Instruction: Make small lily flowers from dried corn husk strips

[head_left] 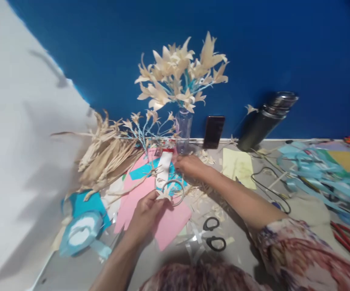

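My left hand [149,208] is closed, its fingertips pinching a small cream husk flower [163,195]. Just beyond that flower is a thin grey ring [182,194]. My right hand [191,166] reaches forward beside the base of a clear plastic bottle [183,131]. Its fingers are curled together, and whatever they grip is hidden. Close to those fingers lie a white strip with a red end [164,165] and blue paper [144,169]. Pink paper sheets [175,224] spread under my left hand. Many cream husk flowers [175,64] on blue stems stand in the bottle.
Dried husks [102,161] are heaped at left, near a roll of light blue ribbon [82,232]. Black-handled scissors [215,243] lie in front. A phone [213,132] and a dark flask [264,121] lean against the blue wall. Tangled blue ribbon [320,173] covers the right side.
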Available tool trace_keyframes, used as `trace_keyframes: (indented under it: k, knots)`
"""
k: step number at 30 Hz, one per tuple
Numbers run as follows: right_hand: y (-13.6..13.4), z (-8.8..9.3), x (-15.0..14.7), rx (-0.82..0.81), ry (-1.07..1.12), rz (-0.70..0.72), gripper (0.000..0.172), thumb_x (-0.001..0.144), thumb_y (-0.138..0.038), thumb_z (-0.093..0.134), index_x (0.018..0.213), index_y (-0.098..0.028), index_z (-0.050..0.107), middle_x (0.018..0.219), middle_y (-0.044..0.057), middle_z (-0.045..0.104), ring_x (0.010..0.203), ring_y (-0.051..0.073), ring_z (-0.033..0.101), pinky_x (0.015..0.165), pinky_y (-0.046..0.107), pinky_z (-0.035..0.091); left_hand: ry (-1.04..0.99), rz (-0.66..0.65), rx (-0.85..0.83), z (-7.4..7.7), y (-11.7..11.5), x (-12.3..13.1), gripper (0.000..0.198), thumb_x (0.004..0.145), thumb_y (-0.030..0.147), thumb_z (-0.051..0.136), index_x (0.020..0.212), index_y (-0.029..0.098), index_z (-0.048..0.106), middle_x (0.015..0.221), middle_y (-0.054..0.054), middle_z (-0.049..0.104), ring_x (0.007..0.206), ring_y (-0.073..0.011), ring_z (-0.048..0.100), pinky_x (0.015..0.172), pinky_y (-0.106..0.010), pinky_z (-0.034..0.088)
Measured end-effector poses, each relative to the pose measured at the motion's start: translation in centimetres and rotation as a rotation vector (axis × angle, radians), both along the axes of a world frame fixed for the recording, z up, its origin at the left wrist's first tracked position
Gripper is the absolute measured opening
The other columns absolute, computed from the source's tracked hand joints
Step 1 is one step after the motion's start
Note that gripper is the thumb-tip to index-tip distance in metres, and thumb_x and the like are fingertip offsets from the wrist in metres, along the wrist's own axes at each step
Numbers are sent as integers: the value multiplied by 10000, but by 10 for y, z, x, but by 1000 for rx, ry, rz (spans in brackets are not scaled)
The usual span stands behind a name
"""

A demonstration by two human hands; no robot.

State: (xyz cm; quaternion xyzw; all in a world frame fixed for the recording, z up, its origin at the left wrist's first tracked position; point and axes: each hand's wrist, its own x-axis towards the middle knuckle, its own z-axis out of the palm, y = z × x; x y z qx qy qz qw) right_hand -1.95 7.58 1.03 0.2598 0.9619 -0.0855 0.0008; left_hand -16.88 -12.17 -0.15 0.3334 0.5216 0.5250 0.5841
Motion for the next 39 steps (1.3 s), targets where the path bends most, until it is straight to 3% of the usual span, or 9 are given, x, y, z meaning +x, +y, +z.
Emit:
trace_keyframes:
  k: [8,12,14,16,19,26,31,35,39]
  knots:
    - [5,15,11,-26,152,21,225,968,-194,481,1044,-205,693,1095,57,717,956,187,619,693,257,363,-72,77,-55,-3,3,2,239,761,362,783,841,157,689,785,-64,732,773,-181,672,813,-301,502]
    - [6,40,38,-260,336,40,211,956,-191,517,1048,-150,703,921,42,737,786,139,627,695,226,386,-117,102,-48,-2,5,2,261,724,367,811,815,156,687,783,-62,733,789,-193,680,853,-330,500]
    - [5,50,51,-407,220,98,184,919,-183,566,996,-153,731,863,29,743,738,133,629,670,217,386,-114,108,-45,0,6,2,282,708,377,821,805,146,691,793,-77,737,808,-208,685,845,-334,499]
    - [2,55,60,-353,98,26,174,890,-171,588,954,-168,750,904,41,753,774,151,641,660,229,371,-107,106,-50,2,8,1,293,709,386,820,800,140,691,798,-87,738,805,-214,685,824,-333,499]
    - [-12,49,63,-142,21,-123,189,895,-200,561,924,-198,748,948,53,752,844,189,645,640,256,335,-120,110,-48,3,8,0,296,715,392,814,800,140,683,799,-84,732,788,-217,680,802,-342,499]
    - [-57,18,67,-77,-133,-71,196,919,-269,533,957,-232,722,1000,69,704,879,204,632,618,266,351,-128,183,-46,-6,8,-7,260,728,362,805,803,145,681,784,-75,727,794,-194,668,743,-290,491]
    - [-35,11,49,51,-53,-87,216,940,-195,506,1003,-190,712,1006,104,695,974,235,591,770,294,414,-124,199,-31,-11,8,-10,246,739,362,788,784,143,686,774,-65,716,744,-170,645,669,-256,476]
    - [-9,2,28,91,23,22,231,940,-153,526,1105,-152,688,1107,125,684,1033,221,572,878,310,410,-98,226,-30,-7,7,-8,253,738,374,780,778,145,681,759,-65,711,749,-176,643,699,-267,477]
    - [-12,-5,40,96,-6,35,199,927,-142,551,1058,-153,701,1087,130,679,1055,206,570,885,306,410,-69,215,-44,-1,5,-6,279,738,404,773,749,147,665,759,-74,708,757,-190,639,718,-280,475]
